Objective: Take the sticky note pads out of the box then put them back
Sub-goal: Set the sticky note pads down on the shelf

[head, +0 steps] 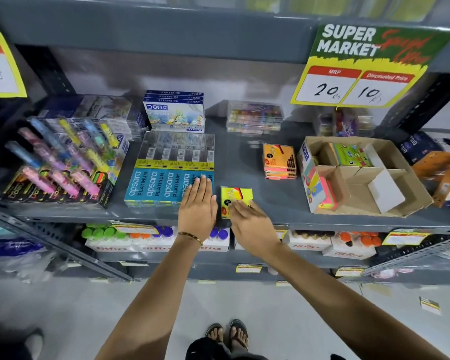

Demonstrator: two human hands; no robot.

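A yellow sticky note pad lies on the grey shelf near its front edge. My right hand rests its fingers on the pad's near part. My left hand lies flat just left of the pad, fingers spread over the blue pencil boxes. An orange and pink stack of sticky note pads sits further back. To the right stands the open cardboard box with dividers; it holds a pink and green pad stack and a green pack.
Highlighter packs fill the shelf's left side. Crayon boxes and clear cases stand at the back. A price sign hangs from the shelf above. Orange boxes sit at far right. Bottles line the lower shelf.
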